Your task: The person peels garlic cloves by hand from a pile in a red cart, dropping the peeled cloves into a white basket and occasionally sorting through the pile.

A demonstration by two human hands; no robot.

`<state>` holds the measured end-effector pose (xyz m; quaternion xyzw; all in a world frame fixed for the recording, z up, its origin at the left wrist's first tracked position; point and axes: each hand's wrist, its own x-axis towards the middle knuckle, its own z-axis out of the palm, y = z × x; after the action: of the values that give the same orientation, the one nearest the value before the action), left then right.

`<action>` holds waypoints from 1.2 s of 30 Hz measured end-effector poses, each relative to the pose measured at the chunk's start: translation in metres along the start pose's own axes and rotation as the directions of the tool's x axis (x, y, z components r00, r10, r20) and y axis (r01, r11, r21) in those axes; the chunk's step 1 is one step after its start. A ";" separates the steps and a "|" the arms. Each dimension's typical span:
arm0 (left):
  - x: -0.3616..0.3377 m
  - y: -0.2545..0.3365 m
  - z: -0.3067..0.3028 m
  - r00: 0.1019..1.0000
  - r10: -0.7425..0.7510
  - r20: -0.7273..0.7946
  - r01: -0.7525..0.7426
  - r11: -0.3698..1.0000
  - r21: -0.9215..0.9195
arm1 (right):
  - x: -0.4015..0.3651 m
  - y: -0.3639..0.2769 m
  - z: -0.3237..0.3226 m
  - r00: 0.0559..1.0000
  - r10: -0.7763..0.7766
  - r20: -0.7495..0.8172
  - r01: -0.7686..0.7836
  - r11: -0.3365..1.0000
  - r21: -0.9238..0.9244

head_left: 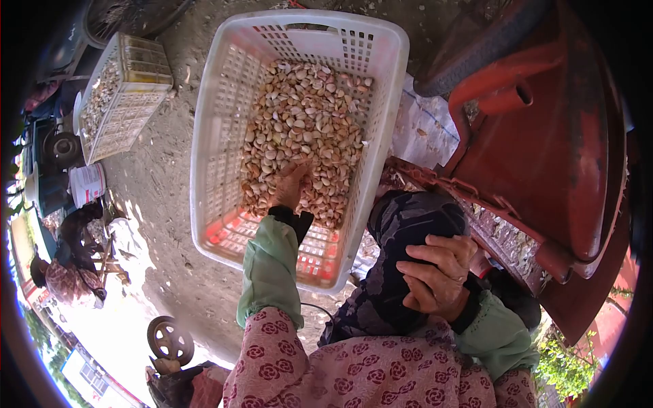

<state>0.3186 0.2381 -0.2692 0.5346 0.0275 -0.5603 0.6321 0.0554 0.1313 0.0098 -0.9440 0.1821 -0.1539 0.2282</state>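
Note:
A large white plastic basket [205, 156] with slotted walls stands before me, holding a wide heap of what look like garlic cloves [306, 115]. My left hand [291, 185] reaches down into the near part of this heap. Its fingers are drawn together among the cloves, their tips partly hidden. Over my dark-patterned knee [408, 224], outside the basket, is my right hand [439, 275]. Its fingers are curled in toward the thumb, and the palm is hidden, so what lies inside cannot be made out.
A red metal machine [537, 149] stands close on my right, beside a white sheet [425, 126]. To the left are another basket [129, 102] of pale pieces and a white bucket [87, 183]. A seated person [71, 272] is farther left, near a wheel [170, 340].

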 end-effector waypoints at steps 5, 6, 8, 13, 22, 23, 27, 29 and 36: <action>0.010 0.018 -0.007 0.984 0.041 0.174 0.020 0.943 -0.333 | -0.001 0.001 0.000 1.000 -0.011 0.015 0.011 1.000 0.001; 0.020 -0.001 -0.021 0.970 0.243 -0.016 -0.206 0.853 0.479 | -0.003 0.001 0.000 1.000 -0.011 0.016 0.011 1.000 0.004; 0.025 -0.009 -0.027 0.701 0.704 0.116 -0.290 0.132 0.948 | -0.005 0.003 0.001 1.000 -0.014 0.011 0.014 1.000 0.003; 0.012 -0.034 -0.012 0.870 0.490 -0.058 -0.184 0.431 0.883 | -0.006 0.002 0.002 1.000 -0.009 0.008 0.009 1.000 0.011; 0.000 0.019 0.038 0.991 0.126 0.041 -0.131 0.976 0.176 | -0.005 0.002 0.002 1.000 -0.018 0.005 0.018 1.000 0.003; -0.003 0.029 0.039 0.991 0.128 0.039 -0.133 0.975 0.178 | -0.005 0.003 0.003 1.000 -0.019 -0.007 0.019 1.000 -0.005; 0.005 0.030 0.008 0.982 0.165 0.087 -0.166 0.986 -0.006 | -0.006 0.002 0.003 1.000 -0.020 0.001 0.020 1.000 -0.009; 0.015 0.014 -0.009 0.760 0.643 0.093 -0.166 0.054 0.985 | -0.009 0.003 0.006 1.000 -0.029 -0.001 0.029 1.000 0.000; -0.010 -0.044 0.030 0.886 0.424 0.187 -0.177 -0.062 0.982 | -0.011 0.005 0.003 0.998 -0.053 0.046 0.052 0.998 0.017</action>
<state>0.2655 0.2328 -0.2783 0.8577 -0.4325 -0.2120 0.1797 0.0457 0.1325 0.0025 -0.9500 0.1505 -0.1393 0.2356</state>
